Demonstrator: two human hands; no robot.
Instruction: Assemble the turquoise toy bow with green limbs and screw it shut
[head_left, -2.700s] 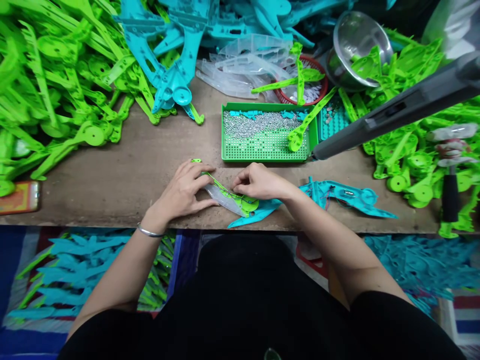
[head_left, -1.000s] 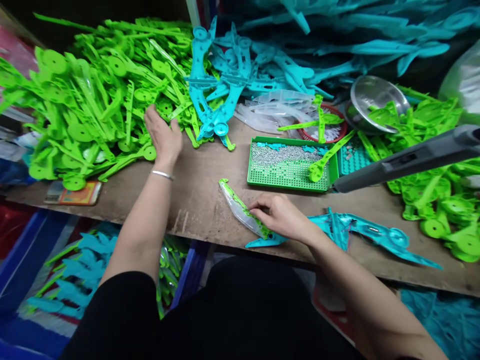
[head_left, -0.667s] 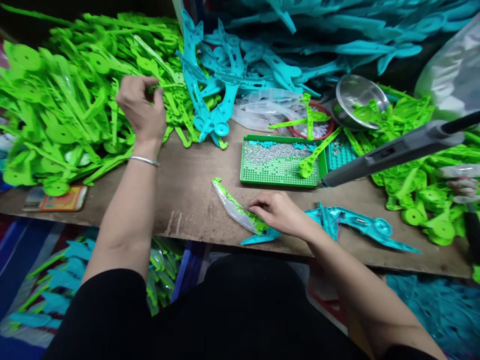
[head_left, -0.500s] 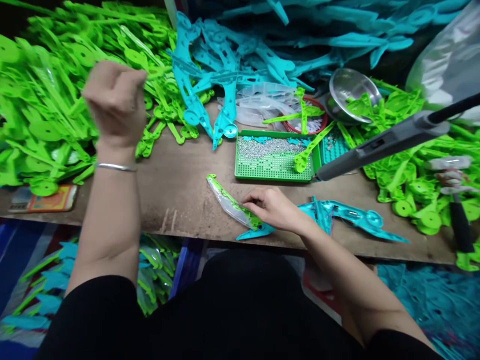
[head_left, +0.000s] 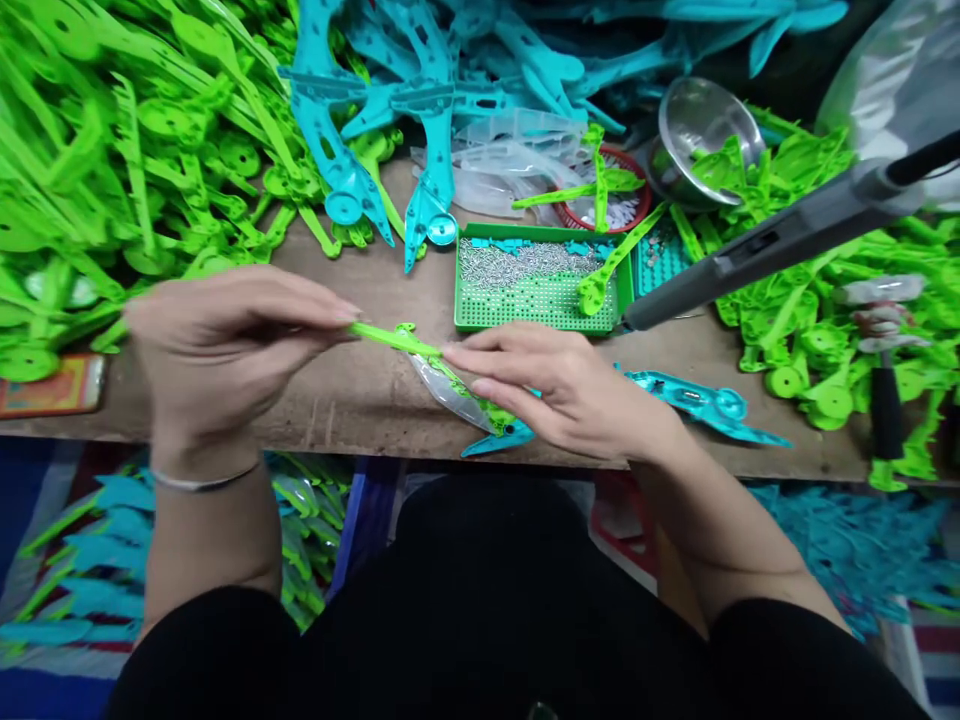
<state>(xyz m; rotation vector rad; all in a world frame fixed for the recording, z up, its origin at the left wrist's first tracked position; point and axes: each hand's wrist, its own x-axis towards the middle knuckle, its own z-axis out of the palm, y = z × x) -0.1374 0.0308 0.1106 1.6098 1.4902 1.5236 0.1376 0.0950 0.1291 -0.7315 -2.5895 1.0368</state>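
Observation:
A narrow bright green plastic piece (head_left: 382, 336) spans the gap between my hands. My left hand (head_left: 236, 345) pinches its left end between thumb and fingertips. The fingers of my right hand (head_left: 551, 385) are closed on its other end, partly hiding it. Just below lies a curved clear plastic blade part (head_left: 444, 395) with a green edge, its lower end over the tip of a blue plastic part (head_left: 499, 440). More of the blue part (head_left: 705, 400) shows to the right, behind my right hand and wrist.
A green perforated tray (head_left: 510, 322) holds small screws. A grey electric screwdriver (head_left: 750, 255) reaches in from the right. Green parts (head_left: 172, 130) pile up left, blue parts (head_left: 435, 190) at the back. A metal bowl (head_left: 701, 120) and a black-handled tool (head_left: 887, 400) are at right.
My left hand has come down from the green pile towards the middle, now with a green piece in it. My right hand has left the clear blade part and taken the piece's other end.

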